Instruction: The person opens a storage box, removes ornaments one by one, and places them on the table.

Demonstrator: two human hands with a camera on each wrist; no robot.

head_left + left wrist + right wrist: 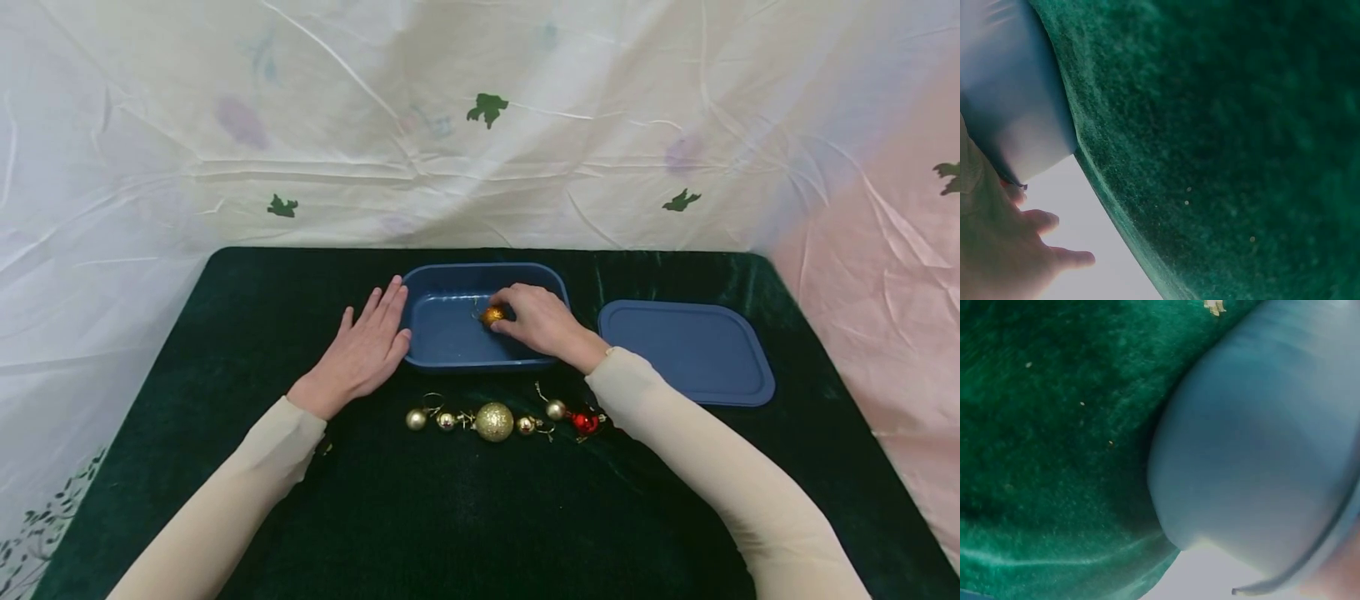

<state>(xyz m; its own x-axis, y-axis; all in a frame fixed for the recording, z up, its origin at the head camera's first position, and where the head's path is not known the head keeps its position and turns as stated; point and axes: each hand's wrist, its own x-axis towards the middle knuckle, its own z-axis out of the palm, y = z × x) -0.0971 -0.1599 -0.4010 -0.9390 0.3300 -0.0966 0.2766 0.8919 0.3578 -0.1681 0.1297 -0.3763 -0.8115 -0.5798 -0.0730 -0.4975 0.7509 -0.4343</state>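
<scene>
A blue rectangular container (pixel 442 333) stands uncovered on the dark green cloth. Inside its walls my right hand (pixel 536 317) pinches a small orange-gold bauble (pixel 492 316) between thumb and fingers, a thin hanging loop sticking out to the left. My left hand (pixel 367 342) rests with straight, spread fingers against the container's left side. In the left wrist view, the fingers (pixel 1041 221) show beside the container's outer wall (pixel 1022 94). The right wrist view has mostly the container's outside (pixel 1241 444); the bauble is hidden there.
In front of the container lies a row of baubles: a large glittery gold ball (pixel 494 422), several small gold ones (pixel 416 419) and a shiny red one (pixel 585 423). A blue lid (pixel 686 352) lies flat to the right. White patterned fabric (pixel 480 183) hangs behind the table.
</scene>
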